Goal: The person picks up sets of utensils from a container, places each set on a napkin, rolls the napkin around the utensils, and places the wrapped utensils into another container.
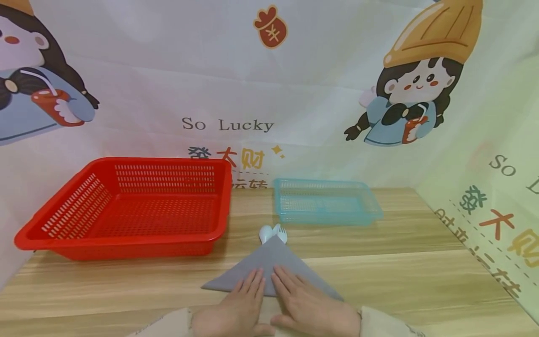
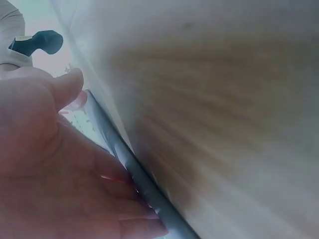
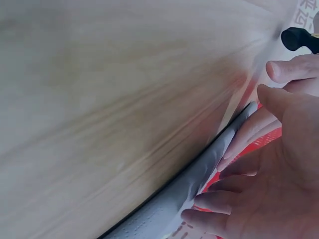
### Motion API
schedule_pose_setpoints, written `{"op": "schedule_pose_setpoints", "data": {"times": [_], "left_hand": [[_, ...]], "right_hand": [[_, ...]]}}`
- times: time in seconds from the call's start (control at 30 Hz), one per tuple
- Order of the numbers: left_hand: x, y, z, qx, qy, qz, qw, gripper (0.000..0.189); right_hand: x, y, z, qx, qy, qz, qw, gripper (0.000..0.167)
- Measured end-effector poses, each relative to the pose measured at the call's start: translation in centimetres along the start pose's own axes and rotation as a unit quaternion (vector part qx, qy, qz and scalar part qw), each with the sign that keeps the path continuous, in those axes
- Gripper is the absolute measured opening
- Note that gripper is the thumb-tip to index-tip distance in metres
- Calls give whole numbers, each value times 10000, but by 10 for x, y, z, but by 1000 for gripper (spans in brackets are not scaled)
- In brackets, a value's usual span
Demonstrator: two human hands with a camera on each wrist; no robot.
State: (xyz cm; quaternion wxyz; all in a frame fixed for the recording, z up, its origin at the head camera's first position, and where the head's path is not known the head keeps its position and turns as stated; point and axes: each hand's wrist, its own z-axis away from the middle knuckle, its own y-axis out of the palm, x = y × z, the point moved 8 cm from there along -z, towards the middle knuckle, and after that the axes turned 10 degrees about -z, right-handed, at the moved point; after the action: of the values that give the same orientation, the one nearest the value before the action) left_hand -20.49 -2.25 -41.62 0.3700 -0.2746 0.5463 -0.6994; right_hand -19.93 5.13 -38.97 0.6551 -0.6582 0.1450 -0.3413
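A grey cloth napkin point(image 1: 271, 262), folded to a triangle with its tip pointing away from me, lies on the table. The heads of a white spoon point(image 1: 265, 233) and a white fork point(image 1: 280, 232) stick out past that tip; the cloth hides their handles. My left hand point(image 1: 242, 302) rests with straight fingers on the left part of the fold. Beside it my right hand point(image 1: 309, 302) rests flat on the right part. In both wrist views the napkin's folded edge point(image 2: 134, 169) runs along under the fingers.
A large red basket point(image 1: 139, 241) stands at the left, behind the napkin. At the back right is a smaller light-blue basket point(image 1: 328, 217). The wooden table point(image 1: 412, 276) meets a printed cloth backdrop point(image 1: 168, 84) at the rear and right.
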Motion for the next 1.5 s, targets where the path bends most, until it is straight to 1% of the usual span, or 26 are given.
{"op": "schedule_pose_setpoints", "data": {"times": [0.07, 0.17, 0.27, 0.37, 0.57, 0.8, 0.97, 1.07, 1.23, 1.4, 1.5], "left_hand": [[0, 1, -1, 38, -1, 66, 10000, 90], [0, 3, -2, 135, -50, 152, 9998, 90], [0, 5, -2, 224, -142, 207, 9994, 90], [-1, 6, -3, 287, -254, 264, 9989, 89], [-4, 4, -3, 253, -359, 288, 9986, 88], [-6, 3, -3, 353, -415, 290, 9981, 89], [-4, 4, -1, 222, -427, 708, 9963, 90], [0, 6, 0, 214, -571, 918, 9939, 91], [4, 8, 0, 233, -830, 746, 9935, 90], [4, 7, 0, 197, -741, 542, 9956, 88], [4, 6, 0, 177, -683, 513, 9962, 86]], "right_hand": [[1, 0, -2, -35, -85, 61, 9999, 72], [1, 1, -5, 47, -115, 43, 9999, 72], [-1, 2, -6, 152, -106, -10, 9998, 72], [-3, 3, -6, 157, -157, -10, 9998, 72], [-3, 2, -6, 32, -350, 286, 9990, 71], [-4, 1, -7, -50, -403, 311, 9987, 68], [-4, 4, -7, -87, -498, 385, 9980, 69], [-4, 4, -7, -123, -556, 398, 9976, 68], [-5, 3, -6, -29, -529, 267, 9982, 67], [-5, 3, -7, 13, -488, 183, 9986, 67], [-4, 4, -7, -18, -524, 221, 9984, 67]]}}
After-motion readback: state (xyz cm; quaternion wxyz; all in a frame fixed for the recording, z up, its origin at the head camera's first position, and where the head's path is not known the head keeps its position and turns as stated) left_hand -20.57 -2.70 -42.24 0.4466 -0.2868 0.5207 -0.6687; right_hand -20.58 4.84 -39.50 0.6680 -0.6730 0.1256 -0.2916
